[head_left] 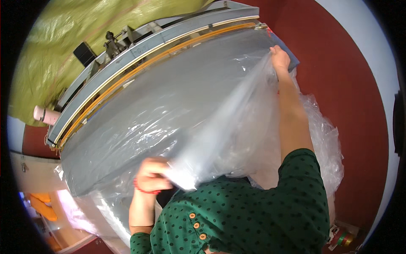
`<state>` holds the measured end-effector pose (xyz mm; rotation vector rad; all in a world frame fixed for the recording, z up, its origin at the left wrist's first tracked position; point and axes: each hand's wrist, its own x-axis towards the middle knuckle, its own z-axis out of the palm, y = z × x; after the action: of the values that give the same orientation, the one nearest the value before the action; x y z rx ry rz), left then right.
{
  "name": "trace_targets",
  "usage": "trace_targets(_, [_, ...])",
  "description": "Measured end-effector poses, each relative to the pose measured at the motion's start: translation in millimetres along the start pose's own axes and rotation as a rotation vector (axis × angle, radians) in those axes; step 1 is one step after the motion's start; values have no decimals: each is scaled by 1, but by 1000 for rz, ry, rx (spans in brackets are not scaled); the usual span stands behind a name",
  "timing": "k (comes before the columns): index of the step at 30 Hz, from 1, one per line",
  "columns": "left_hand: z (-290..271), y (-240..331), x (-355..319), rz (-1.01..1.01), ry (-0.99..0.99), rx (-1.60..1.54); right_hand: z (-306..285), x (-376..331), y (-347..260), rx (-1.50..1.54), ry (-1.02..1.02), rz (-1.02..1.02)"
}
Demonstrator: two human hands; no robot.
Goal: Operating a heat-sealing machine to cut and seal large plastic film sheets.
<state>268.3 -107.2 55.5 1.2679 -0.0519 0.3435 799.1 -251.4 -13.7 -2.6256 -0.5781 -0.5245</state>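
A large clear plastic sheet (237, 127) is drawn taut between my two hands, lifted above a long grey table (177, 76). My right hand (280, 58) reaches to the far right end of the table, its fingers closed on the sheet's upper corner. Near my body on the left, my left hand (153, 174), with a red bracelet at the wrist, is closed on the sheet's near edge; it is slightly blurred. More of the clear film lies wrinkled and shiny over the table top and hangs over its near side.
A grey metal rail (156, 44) with an orange strip (169, 51) runs along the table's far edge, carrying a dark metal mechanism (113, 44). A pink bottle (46, 115) stands at its left end. Bunched plastic (325, 144) hangs on the right. Yellow-green sheeting (76, 25) lies beyond.
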Motion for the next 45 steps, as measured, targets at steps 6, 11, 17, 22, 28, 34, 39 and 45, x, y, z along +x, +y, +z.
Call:
trace_targets(6, [-42, 30, -65, 547, 624, -405, 1, 2, 1, -71, -20, -9])
trace_targets(11, [-12, -39, -86, -23, 670, 463, 3, 3, 2, -75, 8, -26])
trace_targets(17, [-39, -78, -134, -299, 979, 402, 4, 1, -13, -55, 6, -59])
trace_targets(22, [-91, 35, -152, 257, 1347, -481, 6, 0, 9, -57, 8, -54])
trace_targets(28, [-100, 56, -207, 454, 1411, -205, 15, 12, 18, -112, -4, -86])
trace_targets(34, [-14, 17, -146, 22, 1149, 1063, 11, 8, 6, -124, -29, -63])
trace_targets(39, [-67, -39, -178, -557, 1154, 1706, 18, 16, 17, -117, -54, -75])
trace_targets(45, [-140, 109, -290, -370, 1297, 1334, 17, 14, 29, -101, -49, -81])
